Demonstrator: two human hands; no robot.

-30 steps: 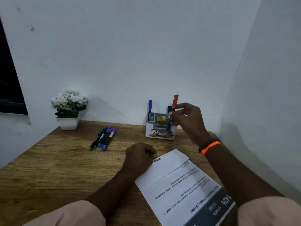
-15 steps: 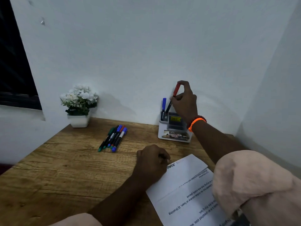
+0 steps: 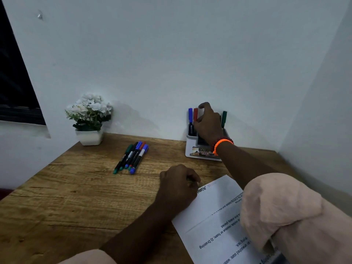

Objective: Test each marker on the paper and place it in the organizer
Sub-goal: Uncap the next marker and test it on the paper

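A: What is the right hand (image 3: 208,122) doing?

B: It is at the organizer (image 3: 202,151), far right by the wall, fingers curled on the red marker (image 3: 195,114). Half a second ago that marker was tilted and held high over the organizer; now it stands upright in the far-left slot, just right of the blue marker (image 3: 190,115).

A: So it is in?

B: Seated, I judge, though the fingers are on it yet and the slot bottom is hidden behind the hand. A green marker (image 3: 224,119) shows upright at the organizer's right side, which the earlier views did not show.

A: And the left hand (image 3: 179,185)?

B: In the same place as before, a loose fist with knuckles up, resting at the far-left corner of the paper (image 3: 215,216). Whether it pins the sheet or pinches anything I cannot tell.

A: What does this mean for the task?

B: Three markers are stowed. The loose markers (image 3: 133,157), a bundle to the left of the organizer, mid-table (image 3: 66,197), remain untested. Next, likely, the right hand lets go and reaches left for one.

A: Any risk?

B: Pulling the hand away could nudge the red or blue marker.
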